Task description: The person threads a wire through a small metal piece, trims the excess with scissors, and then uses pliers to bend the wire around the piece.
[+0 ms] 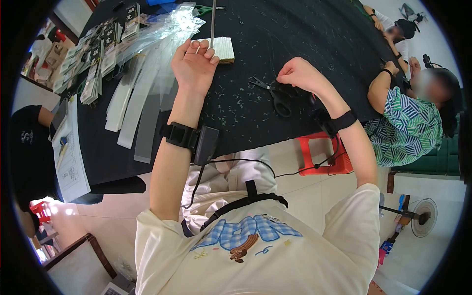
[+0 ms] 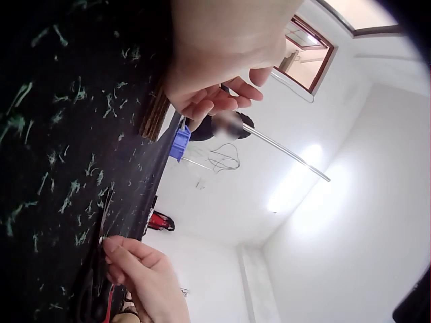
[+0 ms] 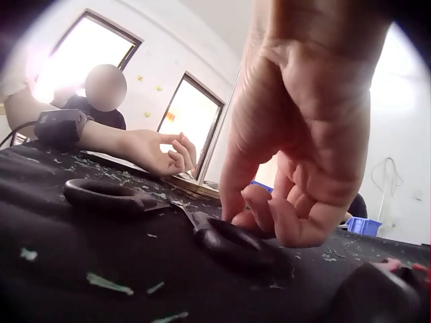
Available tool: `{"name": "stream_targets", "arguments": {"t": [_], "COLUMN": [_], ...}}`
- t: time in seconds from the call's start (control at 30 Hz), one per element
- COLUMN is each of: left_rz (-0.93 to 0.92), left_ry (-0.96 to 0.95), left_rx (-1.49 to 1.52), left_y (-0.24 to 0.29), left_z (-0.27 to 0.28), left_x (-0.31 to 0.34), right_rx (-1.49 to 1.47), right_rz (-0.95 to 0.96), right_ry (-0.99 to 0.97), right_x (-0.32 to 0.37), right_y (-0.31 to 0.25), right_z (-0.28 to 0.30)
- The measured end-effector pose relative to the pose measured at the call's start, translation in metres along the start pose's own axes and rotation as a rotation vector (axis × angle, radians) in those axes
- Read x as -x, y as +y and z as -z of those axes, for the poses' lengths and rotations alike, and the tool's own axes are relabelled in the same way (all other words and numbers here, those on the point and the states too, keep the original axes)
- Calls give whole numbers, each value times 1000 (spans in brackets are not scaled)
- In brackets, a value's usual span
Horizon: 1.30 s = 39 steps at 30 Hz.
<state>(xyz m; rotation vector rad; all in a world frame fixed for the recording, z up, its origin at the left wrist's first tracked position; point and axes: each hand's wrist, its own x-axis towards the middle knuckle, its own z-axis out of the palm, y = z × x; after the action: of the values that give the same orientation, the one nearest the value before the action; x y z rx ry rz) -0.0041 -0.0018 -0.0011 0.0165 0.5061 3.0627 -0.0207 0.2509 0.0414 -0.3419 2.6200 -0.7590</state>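
My left hand (image 1: pixel 195 69) lies palm up with its fingers loosely bent, beside a pale layered block (image 1: pixel 224 49). A thin metal rod (image 1: pixel 213 22) rises by its fingertips, and the left wrist view shows the rod (image 2: pixel 289 153) beyond the fingers; no grip on it shows. My right hand (image 1: pixel 301 74) is over the cloth with fingers curled and thumb and fingertips together. Black-handled scissors (image 1: pixel 281 104) lie at its fingertips. In the right wrist view the curled fingers of this hand (image 3: pixel 303 134) are close behind a scissor handle (image 3: pixel 232 243); contact cannot be made out.
Clear plastic sleeves (image 1: pixel 162 59) and printed packets (image 1: pixel 101 49) lie at the left of the black cloth (image 1: pixel 250 125). Green scraps (image 1: pixel 236 101) are scattered about. Green-handled scissors (image 1: pixel 202 9) lie at the back. A red stool (image 1: pixel 307 152) stands below the edge; people sit around.
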Motion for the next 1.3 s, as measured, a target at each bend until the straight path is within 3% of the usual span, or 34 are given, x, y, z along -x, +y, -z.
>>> {"name": "stream_targets", "arguments": {"t": [0.67,0.77,0.87,0.97,1.13,1.3], "left_rz": [37,159,394,543,584,514], "left_ry": [12,-41,-56,-116,-186,-217], "left_rx": [-20,-199,-657,-807,-829,-761], "left_y": [-1,-5,-13,-15,-19,-24], "left_z": [-9,-16,-25,-34,-31,-33], "left_x": [3,5,10,19,21,23], "right_rx": [-62,-100,-153,-201,-313,-356], "right_rz": [112,166,169,195,224,255], "right_ry": [-20,-8,-7,-17,-60,-106], "right_x": [2,2,6,14,32,46], "right_y": [7,11,10,5,-8,-16], "right_z": [-2,-3,-1,0,-2,-6]}}
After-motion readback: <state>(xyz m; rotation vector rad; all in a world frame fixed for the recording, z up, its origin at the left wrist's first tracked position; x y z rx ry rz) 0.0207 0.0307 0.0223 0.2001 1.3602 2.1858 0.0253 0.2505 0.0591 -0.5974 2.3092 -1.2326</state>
